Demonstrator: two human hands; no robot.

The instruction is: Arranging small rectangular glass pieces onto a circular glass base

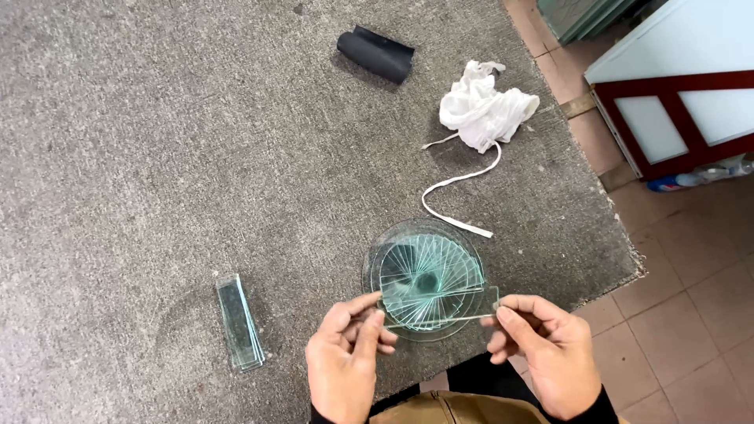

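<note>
hands: 2 [343, 363] [550, 355]
glass disc: 1 [375, 259]
glass strip piles: 2, fanned pile [428, 279] on disc, stack [239, 320] left of disc
white cloth: 1 [483, 106]
black roll: 1 [375, 53]

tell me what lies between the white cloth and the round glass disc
A white cord trailing from the white cloth to the round glass disc, seen in the head view.

My table [157, 118] is covered in coarse grey carpet, its edge frayed at four o'clock. Beyond it, from two to five o'clock, I see a floor [691, 259] of reddish-brown tiles. At two o'clock stands a cabinet [675, 102] with dark red framing and pale panels. Light is even and soft.
</note>
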